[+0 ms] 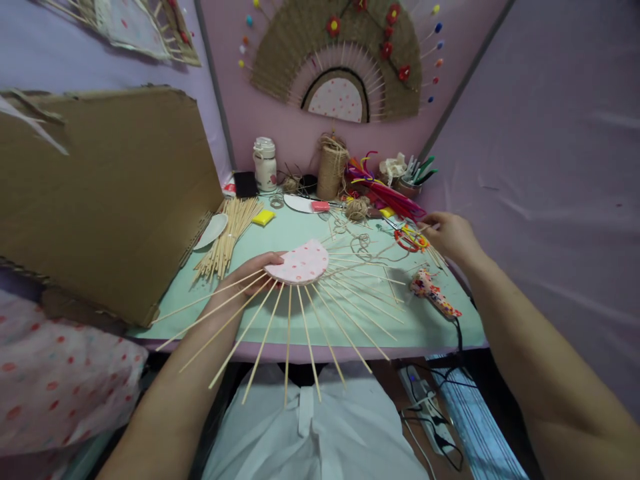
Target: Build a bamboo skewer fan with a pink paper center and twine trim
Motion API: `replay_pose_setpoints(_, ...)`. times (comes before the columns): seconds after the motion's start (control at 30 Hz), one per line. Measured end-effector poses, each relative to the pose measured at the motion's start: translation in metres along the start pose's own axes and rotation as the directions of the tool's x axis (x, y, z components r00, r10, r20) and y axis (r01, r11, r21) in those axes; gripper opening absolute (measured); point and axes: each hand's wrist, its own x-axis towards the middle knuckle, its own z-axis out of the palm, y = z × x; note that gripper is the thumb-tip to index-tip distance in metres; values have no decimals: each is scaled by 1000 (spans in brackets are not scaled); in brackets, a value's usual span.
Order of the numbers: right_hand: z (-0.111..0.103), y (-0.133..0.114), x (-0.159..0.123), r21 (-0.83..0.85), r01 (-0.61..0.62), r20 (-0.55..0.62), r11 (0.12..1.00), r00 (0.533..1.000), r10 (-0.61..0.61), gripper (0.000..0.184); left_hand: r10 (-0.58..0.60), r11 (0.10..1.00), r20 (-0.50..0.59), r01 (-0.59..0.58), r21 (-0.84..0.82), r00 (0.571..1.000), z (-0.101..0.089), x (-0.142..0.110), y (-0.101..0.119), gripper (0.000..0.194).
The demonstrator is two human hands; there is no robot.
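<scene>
My left hand (pixel 257 272) is closed on the left end of a half-round, pink-dotted fan base (pixel 299 264). Many thin bamboo sticks (pixel 289 333) spread out from its curved edge, toward me and to both sides. My right hand (pixel 447 235) is raised at the right side of the table, fingers pinched on what looks like a strand of jute twine (pixel 387 259) that runs toward the fan. Just below and left of that hand lie scissors with red and yellow handles (pixel 407 240). A hot glue gun with a floral pattern (pixel 434 293) lies nearer me.
A bundle of bamboo sticks (pixel 227 240) lies left, beside a large cardboard sheet (pixel 110 193). Along the back stand a white bottle (pixel 265 167), a twine spool (pixel 332 170) and pink pipe cleaners (pixel 387 193). A power strip (pixel 430 410) with cords is below the table.
</scene>
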Motion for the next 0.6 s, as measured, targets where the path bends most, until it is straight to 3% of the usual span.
replay_pose_setpoints(0.07, 12, -4, 8, 212, -131, 44, 968, 991, 124, 23, -26, 1000, 56, 25, 10, 998, -3, 1, -1, 62)
replay_pose_setpoints(0.13, 22, -8, 14, 403, -171, 86, 899, 985, 149, 22, -49, 998, 113, 45, 33, 992, -6, 2, -3, 63)
replay_pose_setpoints(0.2, 30, -14, 21, 489, -86, 75, 868, 996, 56, 20, -58, 997, 147, 51, 53, 987, -7, 3, -5, 63)
replay_pose_setpoints(0.3, 39, -27, 33, 476, 165, -28, 864, 985, -173, 13, -71, 996, 171, 60, 69, 983, -6, 4, -7, 60)
replay_pose_setpoints(0.37, 44, -41, 41, 371, 384, -113, 846, 922, -369, 9, -88, 994, 180, 75, 79, 980, -5, 4, -9, 58)
replay_pose_setpoints(0.47, 50, -64, 51, 181, 636, -119, 750, 771, -625, 18, -106, 992, 172, 92, 89, 979, -5, 5, -10, 58)
replay_pose_setpoints(0.53, 54, -76, 57, 132, 712, -60, 690, 700, -712, 23, -115, 991, 163, 100, 94, 980, -6, 5, -11, 58)
replay_pose_setpoints(0.6, 55, -85, 60, 110, 706, 92, 699, 693, -715, 25, -125, 989, 165, 109, 101, 978, -5, 6, -12, 58)
